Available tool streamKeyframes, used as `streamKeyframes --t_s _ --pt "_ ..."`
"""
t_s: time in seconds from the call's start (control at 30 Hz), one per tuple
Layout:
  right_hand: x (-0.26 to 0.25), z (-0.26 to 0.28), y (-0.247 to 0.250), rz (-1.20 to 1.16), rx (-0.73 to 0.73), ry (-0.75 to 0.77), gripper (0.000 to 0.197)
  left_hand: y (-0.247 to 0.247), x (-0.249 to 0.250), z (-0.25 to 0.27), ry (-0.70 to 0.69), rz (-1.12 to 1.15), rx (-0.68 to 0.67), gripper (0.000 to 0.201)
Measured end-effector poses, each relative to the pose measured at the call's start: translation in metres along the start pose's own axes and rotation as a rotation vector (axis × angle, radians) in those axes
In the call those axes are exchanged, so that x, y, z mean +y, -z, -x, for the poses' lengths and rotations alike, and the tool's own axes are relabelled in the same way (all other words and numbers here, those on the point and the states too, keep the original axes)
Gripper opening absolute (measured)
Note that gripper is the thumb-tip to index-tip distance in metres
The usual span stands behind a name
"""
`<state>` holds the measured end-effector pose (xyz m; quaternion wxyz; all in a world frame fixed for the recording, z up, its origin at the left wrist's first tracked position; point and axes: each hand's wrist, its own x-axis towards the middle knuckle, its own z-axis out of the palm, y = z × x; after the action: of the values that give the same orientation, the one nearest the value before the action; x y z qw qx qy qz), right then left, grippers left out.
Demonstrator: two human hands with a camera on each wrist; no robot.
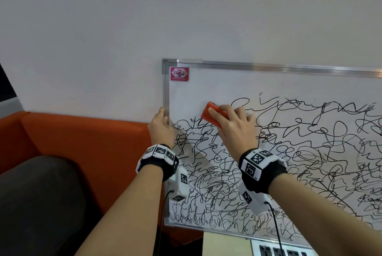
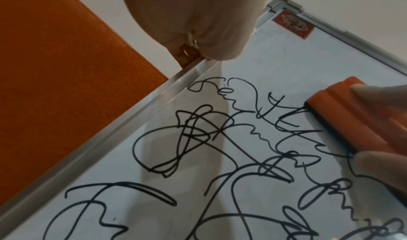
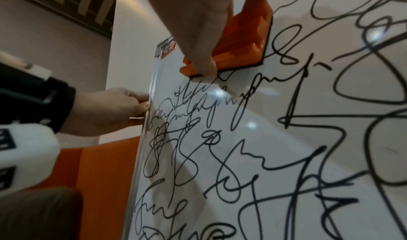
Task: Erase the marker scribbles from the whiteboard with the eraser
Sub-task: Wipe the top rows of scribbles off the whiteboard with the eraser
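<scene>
Whiteboard (image 1: 206,90) scribbled; right hand (image 1: 233,123) presses eraser (image 1: 213,114) flat.

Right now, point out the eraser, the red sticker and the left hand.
eraser (image 1: 208,112): head view, orange back near its upper end.
red sticker (image 1: 179,74): head view, its middle.
left hand (image 1: 160,126): head view, back of the hand.

The whiteboard (image 1: 206,90), metal-framed, stands upright, covered with black scribbles (image 1: 289,152) except a clean strip along its top edge. The orange eraser (image 1: 214,113) lies tilted, flat against it near the top-left corner.
</scene>
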<state>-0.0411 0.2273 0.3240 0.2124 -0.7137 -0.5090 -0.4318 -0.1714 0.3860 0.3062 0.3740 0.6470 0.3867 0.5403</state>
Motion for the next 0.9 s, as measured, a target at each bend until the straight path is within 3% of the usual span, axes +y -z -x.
streamKeyframes --t_s 0.1,0.23,0.37,0.77,0.9 --pt "0.002 -0.001 0.0 -0.001 -0.042 0.085 0.068 0.0 0.0 0.0 0.007 -0.02 -0.001 0.04" --pt "0.004 -0.006 0.002 -0.002 -0.012 -0.016 0.067 0.0 -0.002 -0.002 -0.015 -0.057 0.004 0.04" --pt "-0.003 0.002 -0.006 -0.027 -0.036 0.081 0.064 0.001 -0.002 -0.002 -0.027 -0.077 -0.013 0.039" --pt "-0.014 -0.013 -0.002 -0.026 -0.031 -0.022 0.068 0.0 -0.001 -0.001 -0.017 -0.072 -0.004 0.04" --pt "-0.028 -0.01 -0.003 -0.024 -0.094 0.112 0.067 0.001 -0.002 -0.001 -0.031 -0.085 -0.011 0.039"
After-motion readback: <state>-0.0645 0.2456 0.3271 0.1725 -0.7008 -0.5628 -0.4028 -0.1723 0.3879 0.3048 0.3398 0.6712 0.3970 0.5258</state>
